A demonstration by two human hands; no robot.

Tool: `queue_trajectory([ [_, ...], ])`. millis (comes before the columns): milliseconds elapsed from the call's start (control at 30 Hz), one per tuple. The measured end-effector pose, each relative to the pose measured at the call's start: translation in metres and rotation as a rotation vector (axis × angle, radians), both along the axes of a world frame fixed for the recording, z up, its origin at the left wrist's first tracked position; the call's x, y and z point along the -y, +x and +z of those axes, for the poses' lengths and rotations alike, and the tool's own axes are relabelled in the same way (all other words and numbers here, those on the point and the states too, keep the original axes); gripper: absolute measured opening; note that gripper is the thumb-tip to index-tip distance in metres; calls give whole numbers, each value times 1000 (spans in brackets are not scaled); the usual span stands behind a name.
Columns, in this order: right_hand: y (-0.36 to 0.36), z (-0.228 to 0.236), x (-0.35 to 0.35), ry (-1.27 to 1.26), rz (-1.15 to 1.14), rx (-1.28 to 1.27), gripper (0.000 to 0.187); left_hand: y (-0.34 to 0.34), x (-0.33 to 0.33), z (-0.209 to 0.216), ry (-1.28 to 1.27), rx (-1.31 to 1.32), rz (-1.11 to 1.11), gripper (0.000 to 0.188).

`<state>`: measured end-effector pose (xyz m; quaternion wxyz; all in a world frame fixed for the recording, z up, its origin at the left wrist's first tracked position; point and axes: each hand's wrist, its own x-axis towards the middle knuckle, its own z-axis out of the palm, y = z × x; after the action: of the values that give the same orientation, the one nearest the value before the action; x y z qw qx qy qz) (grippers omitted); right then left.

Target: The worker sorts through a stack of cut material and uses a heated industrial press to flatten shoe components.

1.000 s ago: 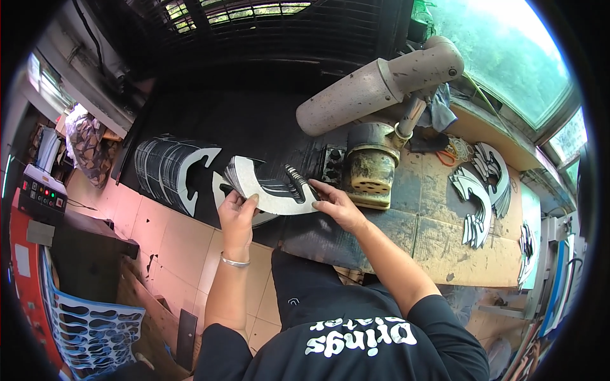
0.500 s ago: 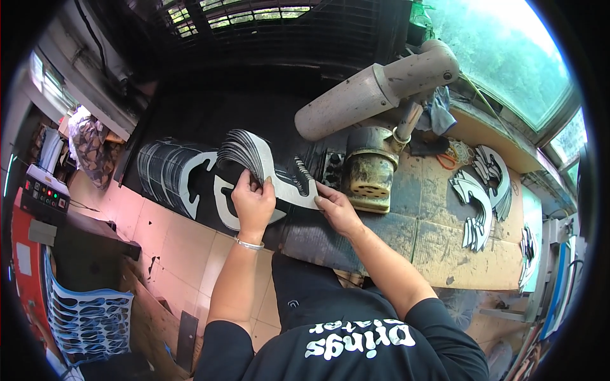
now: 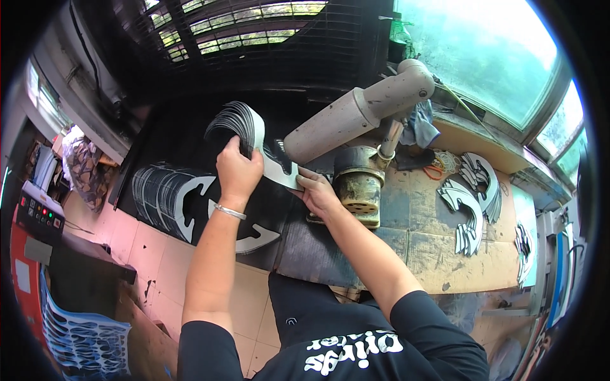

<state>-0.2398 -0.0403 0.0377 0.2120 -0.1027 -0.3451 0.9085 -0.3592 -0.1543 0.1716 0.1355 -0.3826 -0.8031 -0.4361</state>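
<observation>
A fanned stack of curved cut pieces (image 3: 273,168), white on top with dark edges and shaped like shoe-upper parts, is held up over the black bench. My left hand (image 3: 239,166) pinches its middle, thumb on the white face, with the fanned ends spreading beyond it. At the lower right end my right hand (image 3: 318,192) grips the stack, thumb on top and fingers underneath. Left of my hands, a long row of similar pieces (image 3: 166,198) lies on the bench. Partly behind my left forearm is another curved white piece (image 3: 255,242).
Just right of my hands stand a stained cylindrical pot device (image 3: 358,193) and a thick grey tube arm (image 3: 349,120). More curved pieces (image 3: 467,209), orange-handled scissors (image 3: 434,172) and a grey cloth (image 3: 420,126) lie farther right on or beside the cardboard (image 3: 406,267).
Both hands have carried the stack forward, away from my body, and a little left. The fanned ends now rise higher in view. My grip stays on the stack, and the view has shifted slightly.
</observation>
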Motion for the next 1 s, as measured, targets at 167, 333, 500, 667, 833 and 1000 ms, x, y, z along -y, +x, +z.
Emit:
queue_trajectory([
  [167, -10, 15, -9, -33, 34, -92, 23, -1, -14, 34, -35, -133, 8, 30],
  [333, -11, 21, -14, -92, 4, -136, 23, 9, -25, 57, -79, -162, -9, 26],
  [500, -10, 25, -10, -114, -24, -187, 24, 16, -25, 64, -5, -240, -27, 23],
  [667, -5, 21, -9, -90, -30, -164, 26, 24, -24, 66, -52, -177, -51, 23],
  [833, 3, 17, -4, -74, 3, -183, 27, 26, -19, 59, -55, -166, -55, 34],
  [1000, 5, 13, -1, -96, -15, -162, 30, 28, -15, 58, -108, -74, -69, 45],
])
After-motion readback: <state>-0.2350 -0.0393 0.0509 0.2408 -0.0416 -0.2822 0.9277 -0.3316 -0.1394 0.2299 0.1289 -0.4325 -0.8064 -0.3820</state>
